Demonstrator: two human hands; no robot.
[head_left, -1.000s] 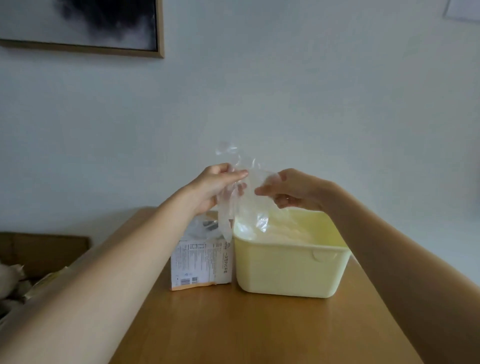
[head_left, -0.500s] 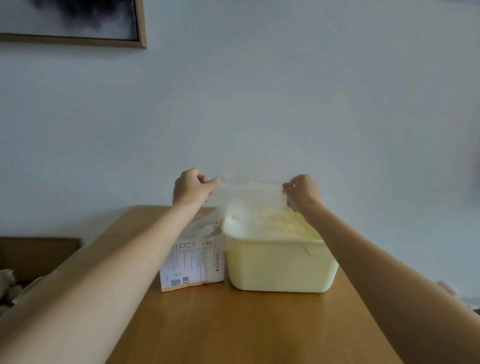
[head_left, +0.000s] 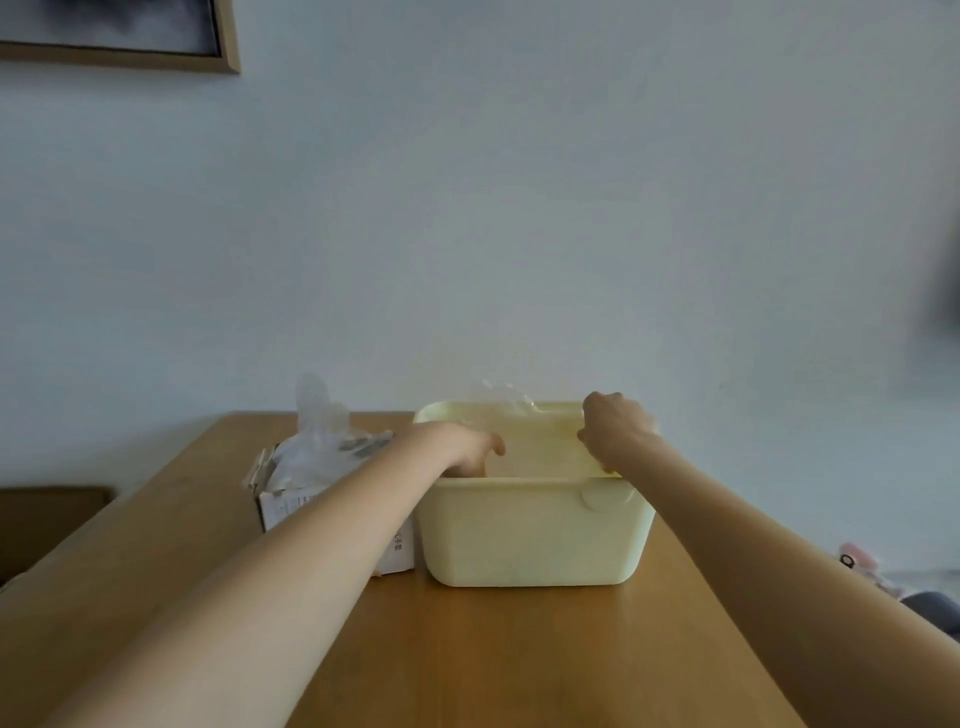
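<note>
- Nearest the camera, the light brown wooden table (head_left: 493, 649) carries the pale yellow rectangular plastic bin (head_left: 530, 535).
- The left hand (head_left: 462, 449) was pinching film up in the air a second ago. Now it's dipped inside the bin's left end, with its fingers hidden behind the near wall, so I can't tell if it grips anything.
- The right hand (head_left: 615, 431) has dropped to the right rim, curled tight on the film. The hands are well apart.
- The thin clear plastic bag (head_left: 511, 395) has mostly sunk into the bin, with only a wisp left above the back rim. The lining looks nearly done; I'd guess the edges still need folding over.
- A white cardboard box (head_left: 291, 506) sits just beside the bin.
</note>
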